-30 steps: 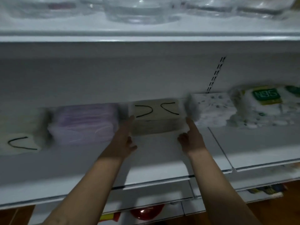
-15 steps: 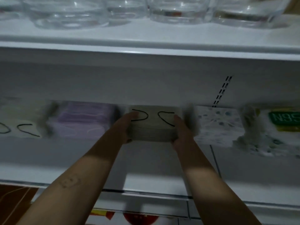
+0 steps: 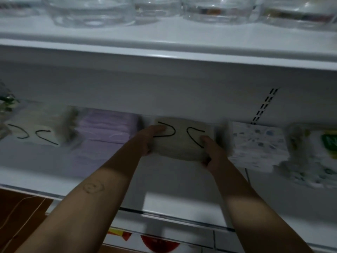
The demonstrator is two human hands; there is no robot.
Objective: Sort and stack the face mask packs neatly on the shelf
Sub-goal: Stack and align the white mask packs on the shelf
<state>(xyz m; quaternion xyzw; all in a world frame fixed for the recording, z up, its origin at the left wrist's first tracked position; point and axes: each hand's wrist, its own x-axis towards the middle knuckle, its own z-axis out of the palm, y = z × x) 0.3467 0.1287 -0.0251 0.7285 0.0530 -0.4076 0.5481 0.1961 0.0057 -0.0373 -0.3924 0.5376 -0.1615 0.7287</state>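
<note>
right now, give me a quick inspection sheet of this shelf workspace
surface: white shelf, dimly lit, packs in one row along the back.
job's things: beige pack in the middle, held; second beige pack far left; purple pack between them; patterned pack and green-labelled pack to the right.
clutter: nothing seen.
hands: left hand and right hand each grip one end of the beige pack, thumbs on top.
cables: what looks like a thin pale cord on the floor, lower left.
surroundings: glass bowls on the upper shelf; slotted upright in the back wall.
</note>
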